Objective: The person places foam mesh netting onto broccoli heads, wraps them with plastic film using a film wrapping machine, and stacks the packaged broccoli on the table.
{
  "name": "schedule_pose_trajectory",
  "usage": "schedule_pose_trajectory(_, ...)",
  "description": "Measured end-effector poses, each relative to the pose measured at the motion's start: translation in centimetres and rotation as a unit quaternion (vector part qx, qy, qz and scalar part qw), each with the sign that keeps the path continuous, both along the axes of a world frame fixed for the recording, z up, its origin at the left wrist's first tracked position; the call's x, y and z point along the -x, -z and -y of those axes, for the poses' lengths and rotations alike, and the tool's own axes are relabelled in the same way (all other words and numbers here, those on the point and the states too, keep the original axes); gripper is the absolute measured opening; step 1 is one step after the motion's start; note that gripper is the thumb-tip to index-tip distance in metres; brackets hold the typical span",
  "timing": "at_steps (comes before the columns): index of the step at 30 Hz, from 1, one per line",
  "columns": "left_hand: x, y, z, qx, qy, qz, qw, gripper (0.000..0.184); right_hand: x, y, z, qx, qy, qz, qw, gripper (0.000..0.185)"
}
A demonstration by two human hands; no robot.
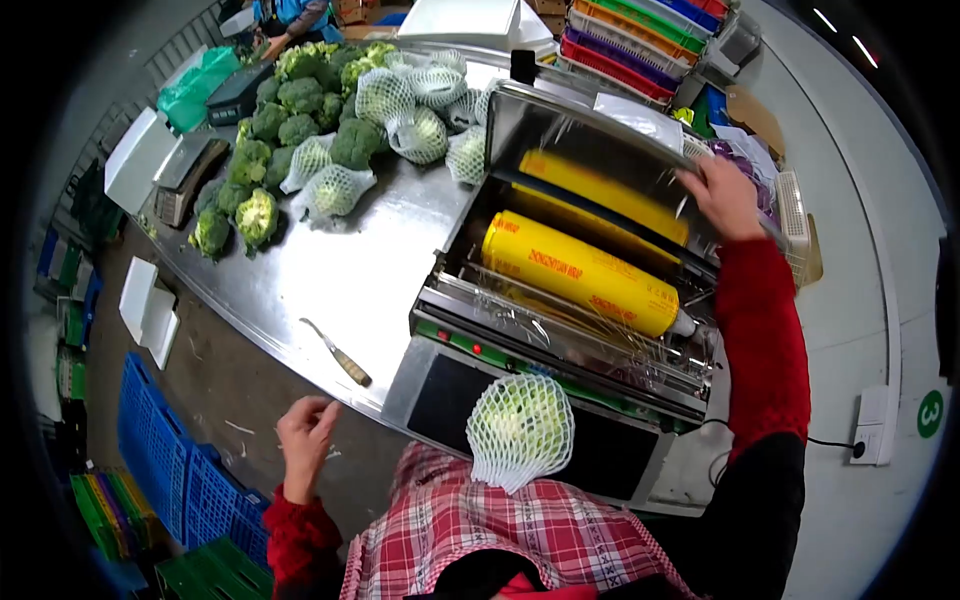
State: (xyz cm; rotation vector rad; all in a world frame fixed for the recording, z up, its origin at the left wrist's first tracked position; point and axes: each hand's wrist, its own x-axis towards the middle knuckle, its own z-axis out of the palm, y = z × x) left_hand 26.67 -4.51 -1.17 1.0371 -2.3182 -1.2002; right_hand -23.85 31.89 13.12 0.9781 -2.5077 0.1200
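My right hand is closed on the edge of the raised metal lid of a film wrapping machine. Inside the machine lies a yellow roll of cling film, mirrored in the lid. Off the table's front edge hangs my left hand, its fingers loosely bent and apart, with nothing visible in them. A netted head of vegetable, pale green through white foam mesh, rests on the machine's dark front plate. The knife with a wooden handle lies on the table nearest my left hand.
Bare broccoli heads and several mesh-covered ones are heaped on the steel table. A scale stands at the left edge. Stacked colored crates rise behind; blue crates sit on the floor. Another person is at the far end.
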Motion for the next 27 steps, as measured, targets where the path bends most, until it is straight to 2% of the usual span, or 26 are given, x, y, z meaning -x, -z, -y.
schedule_pose_trajectory(1,1.6,0.1,-1.7,-0.176,0.016,-0.031,0.984,0.014,-3.5,0.5,-0.5,-0.001,-0.019,-0.013,1.0,0.041)
schedule_pose_trajectory(3,4.4,0.5,-5.1,-0.282,0.096,-0.038,0.954,0.018,-10.6,2.3,-1.0,-0.034,-0.041,-0.035,0.998,0.034)
schedule_pose_trajectory(4,5.8,0.2,-6.4,-0.291,0.155,-0.032,0.944,0.026,-13.8,3.7,-1.3,-0.066,-0.044,-0.041,0.996,0.033)
schedule_pose_trajectory(6,7.5,2.0,-8.1,-0.313,0.229,-0.046,0.92,0.045,-18.3,8.5,-2.4,-0.062,-0.077,0.032,0.995,0.036)
schedule_pose_trajectory(8,8.4,1.5,-9.6,-0.31,0.277,0.003,0.909,0.054,-23.7,8.8,-2.4,0.031,-0.119,0.039,0.992,0.041)
schedule_pose_trajectory(9,8.7,1.5,-10.3,-0.287,0.299,0.009,0.91,0.058,-27.1,9.8,-3.0,0.1,-0.072,0.199,0.972,0.045)
schedule_pose_trajectory(10,8.7,1.5,-10.9,-0.264,0.321,0.014,0.909,0.062,-30.0,10.7,-3.5,0.168,-0.021,0.351,0.921,0.048)
schedule_pose_trajectory(11,8.6,3.0,-11.3,-0.289,0.341,-0.008,0.894,0.066,-31.8,11.4,-3.2,0.237,0.01,0.482,0.843,0.051)
schedule_pose_trajectory(12,8.8,3.6,-12.0,-0.299,0.351,-0.034,0.887,0.068,-33.3,11.9,-2.5,0.307,0.042,0.597,0.74,0.054)
schedule_pose_trajectory(13,9.3,2.9,-12.5,-0.298,0.352,-0.037,0.887,0.066,-33.6,11.7,-1.5,0.314,0.037,0.651,0.69,0.06)
schedule_pose_trajectory(14,9.6,1.7,-12.8,-0.297,0.35,-0.04,0.887,0.064,-33.9,10.5,-0.2,0.311,-0.015,0.562,0.766,0.067)
schedule_pose_trajectory(16,11.1,-1.0,-12.6,-0.185,0.378,-0.082,0.903,0.057,-33.9,9.3,0.3,0.324,0.014,0.574,0.752,0.072)
schedule_pose_trajectory(18,14.3,-4.8,-12.3,-0.182,0.397,-0.126,0.891,0.056,-32.2,7.9,0.1,0.352,0.006,0.54,0.764,0.072)
schedule_pose_trajectory(19,16.8,-6.7,-11.9,-0.054,0.435,-0.141,0.888,0.058,-30.2,6.7,0.0,0.363,-0.018,0.489,0.793,0.067)
schedule_pose_trajectory(20,19.3,-8.2,-12.3,-0.145,0.412,-0.107,0.893,0.06,-27.9,5.3,0.3,0.402,-0.01,0.484,0.777,0.063)
schedule_pose_trajectory(21,22.5,-7.9,-12.4,-0.119,0.406,-0.159,0.892,0.061,-25.1,6.0,0.2,0.449,-0.007,0.464,0.763,0.057)
schedule_pose_trajectory(22,25.4,-9.5,-12.8,-0.12,0.384,-0.148,0.903,0.06,-22.3,5.7,0.6,0.486,-0.026,0.458,0.743,0.054)
schedule_pose_trajectory(24,31.1,-8.5,-13.3,-0.104,0.377,-0.195,0.9,0.056,-17.2,9.0,0.6,0.494,0.001,0.402,0.771,0.051)
schedule_pose_trajectory(26,34.5,-5.2,-13.5,-0.036,0.391,-0.091,0.915,0.058,-15.0,11.9,0.2,0.385,0.065,0.356,0.849,0.054)
schedule_pose_trajectory(27,35.0,-4.2,-13.5,-0.097,0.395,-0.098,0.908,0.058,-14.9,12.2,0.1,0.377,0.084,0.373,0.844,0.056)
